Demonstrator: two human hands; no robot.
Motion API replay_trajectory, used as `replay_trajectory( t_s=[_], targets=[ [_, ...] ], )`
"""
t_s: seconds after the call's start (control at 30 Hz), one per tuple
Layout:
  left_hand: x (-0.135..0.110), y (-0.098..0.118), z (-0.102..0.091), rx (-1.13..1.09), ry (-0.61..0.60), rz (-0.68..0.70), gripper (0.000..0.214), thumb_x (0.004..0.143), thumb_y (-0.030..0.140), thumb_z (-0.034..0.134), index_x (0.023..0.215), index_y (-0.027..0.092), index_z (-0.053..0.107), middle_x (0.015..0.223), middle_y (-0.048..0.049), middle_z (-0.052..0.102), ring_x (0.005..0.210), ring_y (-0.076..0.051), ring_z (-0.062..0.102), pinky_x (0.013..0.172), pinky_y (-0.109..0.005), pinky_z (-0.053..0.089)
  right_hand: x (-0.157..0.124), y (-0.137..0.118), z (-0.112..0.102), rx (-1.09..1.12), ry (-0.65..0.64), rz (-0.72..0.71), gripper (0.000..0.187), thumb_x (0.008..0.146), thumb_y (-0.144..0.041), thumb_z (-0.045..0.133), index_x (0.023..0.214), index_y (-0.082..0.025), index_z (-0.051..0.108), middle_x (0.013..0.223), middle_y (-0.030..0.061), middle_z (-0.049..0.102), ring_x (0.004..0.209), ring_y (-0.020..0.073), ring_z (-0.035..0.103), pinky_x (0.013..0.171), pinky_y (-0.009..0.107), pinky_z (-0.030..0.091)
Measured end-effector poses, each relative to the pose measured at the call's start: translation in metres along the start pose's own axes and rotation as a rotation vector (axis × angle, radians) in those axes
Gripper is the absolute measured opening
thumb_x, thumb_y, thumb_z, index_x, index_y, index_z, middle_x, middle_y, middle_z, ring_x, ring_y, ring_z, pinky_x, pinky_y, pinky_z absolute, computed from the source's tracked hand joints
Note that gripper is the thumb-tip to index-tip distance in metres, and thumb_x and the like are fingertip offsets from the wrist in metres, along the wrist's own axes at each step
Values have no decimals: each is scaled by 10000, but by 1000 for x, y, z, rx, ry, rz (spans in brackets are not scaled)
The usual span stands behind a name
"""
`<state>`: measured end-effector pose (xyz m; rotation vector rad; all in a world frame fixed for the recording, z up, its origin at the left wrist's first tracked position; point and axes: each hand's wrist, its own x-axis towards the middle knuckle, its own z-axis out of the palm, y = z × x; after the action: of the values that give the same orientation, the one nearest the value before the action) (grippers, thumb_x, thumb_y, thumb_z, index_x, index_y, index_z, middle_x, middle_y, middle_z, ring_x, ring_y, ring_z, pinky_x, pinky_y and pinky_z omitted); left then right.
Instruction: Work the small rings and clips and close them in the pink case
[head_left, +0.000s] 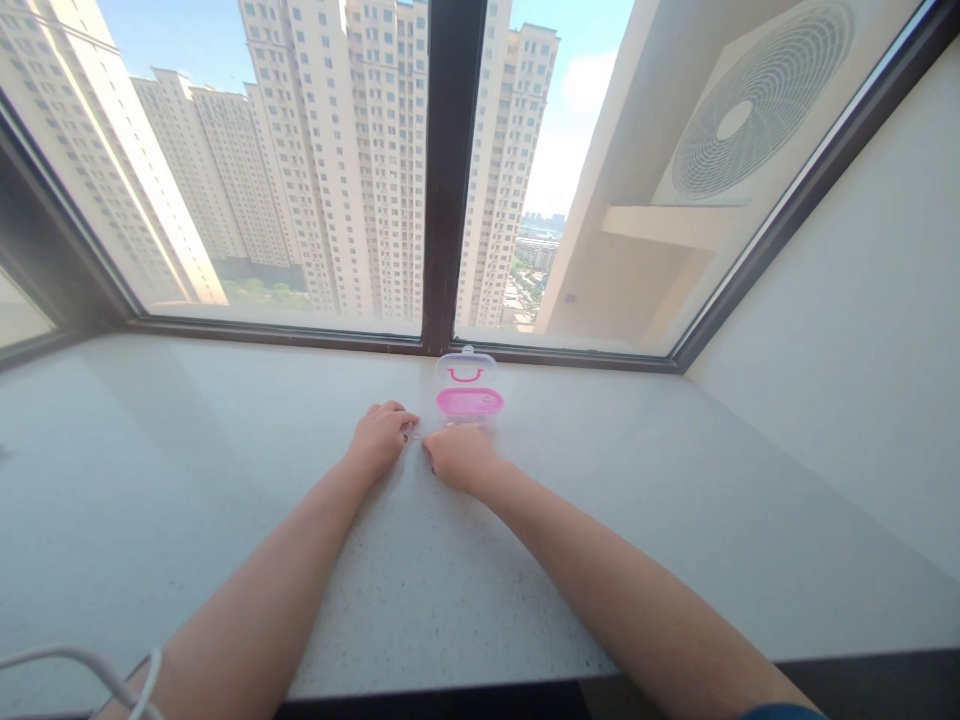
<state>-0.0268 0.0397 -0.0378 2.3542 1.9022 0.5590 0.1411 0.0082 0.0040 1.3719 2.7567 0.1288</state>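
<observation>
My left hand [381,440] rests on the white sill with its fingers curled together around the edge of something small. Just past its fingertips lies a tiny clear, pinkish thing [415,436], too small to name. My right hand [459,456] is closed, knuckles up, a short gap to the right of the left one. A tiny dark spot shows beneath its thumb side, and what its fingers hold is hidden. Right behind this hand stands a small clear plastic box with a pink inner tray [470,402]. Its clear lid [466,371], marked with a pink curved line, stands raised.
The speckled white sill [450,600] ends at a dark front edge. Dark window frames [451,180] rise behind the box, and a white wall [847,350] closes the right side. A white cable [82,655] loops near my left forearm.
</observation>
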Motion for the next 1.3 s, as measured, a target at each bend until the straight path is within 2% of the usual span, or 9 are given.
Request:
replay_trajectory(
  t_s=[0.27, 0.5, 0.73, 0.83, 0.9, 0.97, 1.13, 1.2, 1.3],
  targets=[
    [2, -3, -3, -66, 61, -38, 182, 740, 201, 512, 774, 187, 690, 822, -69, 615, 854, -215, 582, 803, -312, 434, 4, -4, 3, 40, 56, 33, 248, 821, -94, 447, 935, -153, 659, 851, 156, 693, 812, 278, 672, 654, 401, 515],
    [2, -3, -1, -62, 66, -68, 166, 742, 189, 507, 755, 183, 673, 848, -76, 602, 871, -219, 571, 825, -328, 435, 5, -8, 7, 71, 84, 19, 225, 845, -76, 421, 946, -87, 623, 845, 201, 680, 832, 294, 668, 681, 415, 498],
    [2, -1, -2, -52, 112, -61, 189, 794, 209, 454, 792, 175, 639, 884, -92, 594, 904, -229, 554, 849, -348, 420, -7, -7, -5, 131, 142, 16, 210, 826, -162, 447, 1001, -127, 557, 783, 146, 676, 712, 262, 660, 615, 355, 470],
    [0, 5, -9, -97, 175, -47, 224, 836, 223, 375, 840, 166, 591, 880, -89, 606, 883, -214, 555, 827, -335, 423, -18, -1, -12, 352, 254, -6, 155, 817, -192, 447, 911, -154, 564, 776, 95, 671, 683, 208, 636, 612, 301, 446],
    [-2, 10, -15, -260, 236, -77, 202, 832, 243, 371, 846, 183, 563, 794, -47, 616, 775, -188, 570, 734, -305, 443, -25, 4, -10, 569, 334, -29, 89, 778, -176, 477, 805, -160, 560, 759, 57, 658, 685, 165, 616, 623, 260, 435],
    [-6, 15, -20, -431, 228, -112, 174, 814, 291, 411, 825, 195, 555, 739, -14, 620, 699, -167, 577, 640, -269, 447, -28, 10, -1, 826, 401, 62, 60, 748, -155, 482, 743, -154, 541, 717, 33, 635, 601, 121, 591, 568, 223, 429],
    [-14, 25, -27, -797, 161, -199, 221, 712, 383, 576, 775, 172, 589, 613, 7, 603, 577, -147, 576, 540, -251, 449, -30, 20, 30, 1450, 232, 338, 41, 706, -148, 521, 746, -150, 514, 614, -10, 577, 459, 90, 549, 400, 176, 410],
    [-16, 27, -28, -901, 119, -230, 248, 671, 384, 632, 774, 159, 610, 613, -3, 619, 585, -149, 594, 565, -264, 475, -31, 23, 36, 1603, 125, 361, 130, 692, -135, 569, 816, -147, 530, 612, -13, 584, 497, 105, 584, 433, 193, 459],
    [-18, 29, -29, -1021, 38, -276, 289, 616, 378, 697, 774, 144, 637, 673, -26, 661, 657, -168, 639, 668, -305, 519, -32, 28, 36, 1728, 61, 326, 199, 674, -114, 635, 857, -128, 559, 632, 3, 604, 580, 123, 629, 520, 219, 511]
  ],
)
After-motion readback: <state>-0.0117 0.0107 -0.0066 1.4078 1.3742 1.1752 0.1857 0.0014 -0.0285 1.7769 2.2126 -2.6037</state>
